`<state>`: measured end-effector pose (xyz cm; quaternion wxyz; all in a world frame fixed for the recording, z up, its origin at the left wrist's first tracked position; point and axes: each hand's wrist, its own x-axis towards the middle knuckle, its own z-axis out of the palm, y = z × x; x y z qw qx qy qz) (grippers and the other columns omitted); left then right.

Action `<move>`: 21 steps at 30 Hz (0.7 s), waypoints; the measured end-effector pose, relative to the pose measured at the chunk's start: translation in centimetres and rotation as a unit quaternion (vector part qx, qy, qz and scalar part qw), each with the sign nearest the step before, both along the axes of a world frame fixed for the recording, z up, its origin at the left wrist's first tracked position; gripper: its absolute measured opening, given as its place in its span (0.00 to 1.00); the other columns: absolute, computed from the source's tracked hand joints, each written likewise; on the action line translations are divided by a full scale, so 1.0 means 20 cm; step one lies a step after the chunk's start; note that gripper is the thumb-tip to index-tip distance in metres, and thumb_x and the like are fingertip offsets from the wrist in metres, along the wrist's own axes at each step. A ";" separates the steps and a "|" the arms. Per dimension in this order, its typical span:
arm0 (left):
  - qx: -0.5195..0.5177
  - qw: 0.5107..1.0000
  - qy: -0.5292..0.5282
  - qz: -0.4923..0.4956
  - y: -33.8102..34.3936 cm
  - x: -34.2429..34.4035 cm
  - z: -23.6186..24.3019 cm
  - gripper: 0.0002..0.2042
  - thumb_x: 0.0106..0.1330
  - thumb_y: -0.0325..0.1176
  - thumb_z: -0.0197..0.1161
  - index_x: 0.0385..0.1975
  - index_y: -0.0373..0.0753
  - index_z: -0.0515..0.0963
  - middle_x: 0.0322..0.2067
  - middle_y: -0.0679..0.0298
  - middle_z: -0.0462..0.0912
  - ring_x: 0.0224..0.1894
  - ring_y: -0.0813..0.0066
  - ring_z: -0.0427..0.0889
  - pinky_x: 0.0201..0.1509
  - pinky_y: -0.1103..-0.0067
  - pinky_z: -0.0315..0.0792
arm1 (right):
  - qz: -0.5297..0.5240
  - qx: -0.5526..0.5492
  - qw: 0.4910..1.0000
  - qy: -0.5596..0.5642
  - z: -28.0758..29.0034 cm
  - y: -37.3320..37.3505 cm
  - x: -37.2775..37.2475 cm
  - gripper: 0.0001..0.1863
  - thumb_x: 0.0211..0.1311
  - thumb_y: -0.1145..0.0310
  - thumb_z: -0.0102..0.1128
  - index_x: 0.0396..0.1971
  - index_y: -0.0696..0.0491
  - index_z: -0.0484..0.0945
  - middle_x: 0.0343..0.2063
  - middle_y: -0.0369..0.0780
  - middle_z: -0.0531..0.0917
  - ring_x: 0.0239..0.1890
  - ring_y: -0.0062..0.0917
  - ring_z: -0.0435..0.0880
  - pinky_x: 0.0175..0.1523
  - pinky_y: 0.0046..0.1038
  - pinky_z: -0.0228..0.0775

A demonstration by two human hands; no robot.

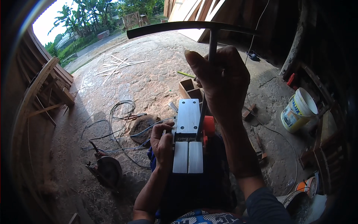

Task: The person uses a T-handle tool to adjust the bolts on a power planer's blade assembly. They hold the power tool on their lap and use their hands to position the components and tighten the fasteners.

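Note:
An electric hand planer (188,114) lies on my lap with its flat metal sole facing up. My left hand (162,143) is closed on the planer's left side. My right hand (223,80) is wrapped round the shaft of a T-handle wrench (194,25), below its long dark, slightly curved crossbar. The shaft runs down, tilted, to the gap between the two sole plates on the right. Its tip is in shadow there, so I cannot tell exactly what it touches. A red part (209,126) of the planer sticks out at the right.
A wooden box (189,89) with compartments stands just beyond the planer. Cables (121,112) loop over the floor by a wooden stump (143,128). A circular saw (106,170) sits at left. Thin wood strips (119,64) lie farther off; a white bucket (298,110) stands at right.

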<state>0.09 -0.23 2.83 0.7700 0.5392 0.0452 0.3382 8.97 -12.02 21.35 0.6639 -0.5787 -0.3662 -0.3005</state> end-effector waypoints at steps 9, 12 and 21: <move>-0.010 1.000 -0.006 -0.007 -0.01 0.02 -0.01 0.11 0.55 0.20 0.47 0.37 0.33 0.74 0.46 0.54 0.79 0.50 0.69 0.76 0.62 0.73 0.65 | 0.402 -0.035 0.911 0.086 0.08 -0.10 0.13 0.22 0.76 0.56 0.49 0.49 0.62 0.76 0.25 0.39 0.82 0.19 0.16 0.78 0.24 0.17 0.69; -0.010 1.000 0.000 -0.005 -0.01 0.01 0.00 0.11 0.54 0.21 0.47 0.37 0.33 0.74 0.46 0.54 0.79 0.49 0.69 0.76 0.61 0.73 0.65 | 0.236 -0.073 0.969 0.029 0.13 -0.10 0.08 0.16 0.73 0.60 0.56 0.40 0.60 0.81 0.28 0.41 0.86 0.27 0.20 0.85 0.30 0.21 0.73; -0.001 1.000 0.006 0.004 -0.01 0.00 0.01 0.11 0.54 0.21 0.48 0.37 0.33 0.73 0.46 0.55 0.79 0.49 0.70 0.75 0.60 0.74 0.66 | 0.157 0.022 0.987 -0.006 0.09 0.03 0.02 0.17 0.73 0.59 0.56 0.50 0.56 0.77 0.21 0.33 0.79 0.14 0.11 0.71 0.20 0.16 0.66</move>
